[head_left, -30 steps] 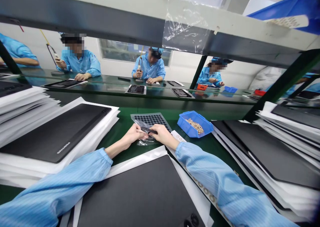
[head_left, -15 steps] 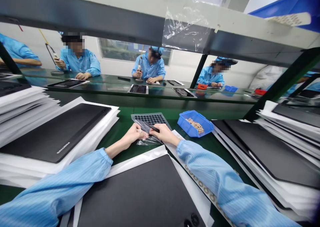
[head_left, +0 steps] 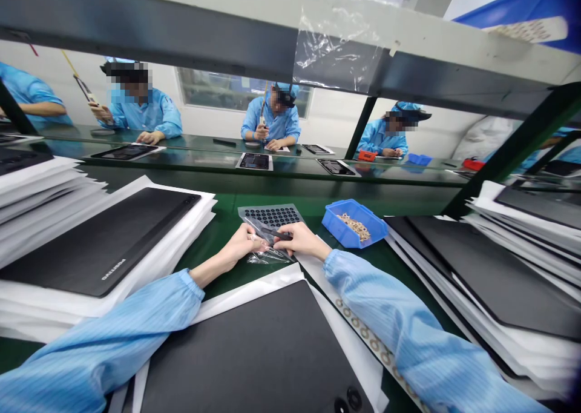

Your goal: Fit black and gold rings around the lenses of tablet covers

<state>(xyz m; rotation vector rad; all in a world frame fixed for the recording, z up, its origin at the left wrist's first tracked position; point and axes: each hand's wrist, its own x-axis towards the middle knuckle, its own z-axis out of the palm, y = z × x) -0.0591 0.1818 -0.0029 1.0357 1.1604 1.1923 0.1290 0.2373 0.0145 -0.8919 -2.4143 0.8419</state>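
Observation:
My left hand (head_left: 242,246) pinches a crumpled clear plastic bag (head_left: 267,255) at the middle of the green bench. My right hand (head_left: 302,240) is close beside it, its fingers closed on a slim black stick (head_left: 278,235) whose tip lies over the bag. Just beyond both hands is a grey sheet of round black pads (head_left: 271,216), partly covered by the bag. Both blue striped sleeves rest on white-wrapped black tablets. The right sleeve (head_left: 399,322) lies across a strip of gold rings (head_left: 367,340).
A blue bin of small rings (head_left: 354,226) stands to the right of my hands. Stacks of black tablets on white sheets (head_left: 100,243) fill both sides, with another tablet (head_left: 245,352) in front. Co-workers (head_left: 270,116) work across the bench, beneath a low overhead shelf (head_left: 149,31).
My right hand has moved left, closer to my left hand, and the black stick now lies flatter over the bag. My left hand has barely moved.

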